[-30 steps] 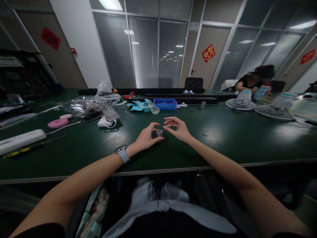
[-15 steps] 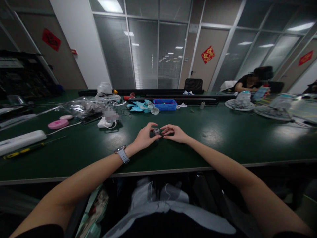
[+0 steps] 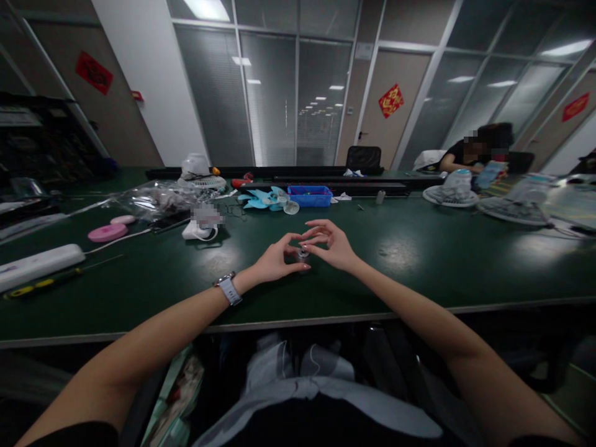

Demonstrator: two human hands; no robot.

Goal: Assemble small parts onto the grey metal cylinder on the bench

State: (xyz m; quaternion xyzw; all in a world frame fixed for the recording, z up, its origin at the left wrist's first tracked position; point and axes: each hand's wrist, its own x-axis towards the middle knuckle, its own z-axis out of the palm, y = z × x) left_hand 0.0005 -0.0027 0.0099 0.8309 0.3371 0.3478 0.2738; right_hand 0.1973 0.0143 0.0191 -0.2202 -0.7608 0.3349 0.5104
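Note:
A small grey metal cylinder that looks like a small motor (image 3: 303, 254) stands on or just above the green table, partly covered by fingers. My left hand (image 3: 278, 258) curves around it from the left, thumb on the near side and fingers on the far side. From the right, my right hand (image 3: 336, 247) reaches over the cylinder's top. Its thumb and fingertips are drawn together there in a pinch. Whatever lies between those fingertips is too small to make out.
Beyond my hands are a blue bin (image 3: 309, 196), light-blue fan blades (image 3: 263, 198) and another small cylinder (image 3: 380, 197). To the left lie a screwdriver (image 3: 44, 285), a white power strip (image 3: 44, 266) and a pink disc (image 3: 107, 233). A person (image 3: 465, 155) sits far right, behind fan parts (image 3: 451, 194).
My right hand has risen from beside the cylinder to over its top. My left hand and the cylinder have shifted slightly right and nearer to me.

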